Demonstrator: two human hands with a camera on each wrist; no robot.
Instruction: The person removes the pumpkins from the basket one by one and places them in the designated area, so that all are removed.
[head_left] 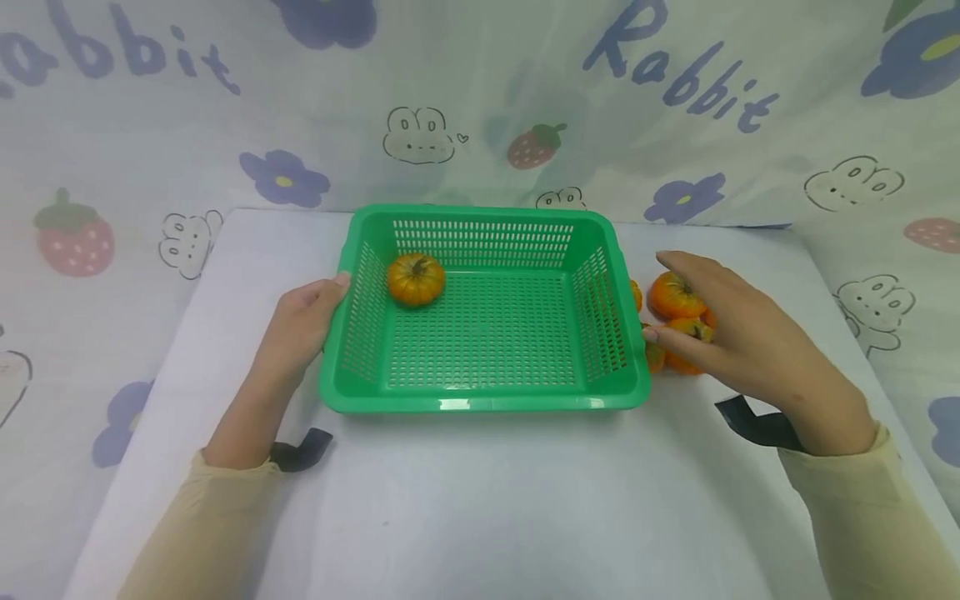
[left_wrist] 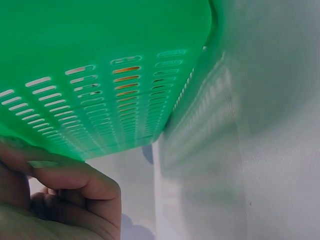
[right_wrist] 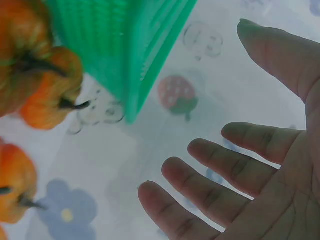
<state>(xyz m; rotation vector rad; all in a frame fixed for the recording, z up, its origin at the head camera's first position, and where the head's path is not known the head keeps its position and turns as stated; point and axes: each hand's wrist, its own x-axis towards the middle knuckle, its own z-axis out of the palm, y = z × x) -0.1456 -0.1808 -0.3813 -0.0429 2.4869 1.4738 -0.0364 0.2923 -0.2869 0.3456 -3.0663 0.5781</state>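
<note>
My left hand (head_left: 300,325) grips the left rim of a green plastic basket (head_left: 483,405), thumb on top; in the left wrist view its fingers (left_wrist: 75,182) curl beside the slotted wall. Inside the basket, one small orange pumpkin (head_left: 416,280) sits at the back left corner. To the right of the basket, my right hand (head_left: 750,333) hovers over several orange pumpkins (head_left: 672,296), partly hiding them. Its fingers and thumb are spread and hold nothing, as the right wrist view shows, where pumpkins (right_wrist: 50,95) with dark stems appear at the left.
A white table (head_left: 480,508) lies under everything. Behind it and at both sides hangs a white cloth (head_left: 480,83) printed with rabbits, strawberries and blue flowers. Dark straps (head_left: 757,423) show at both wrists.
</note>
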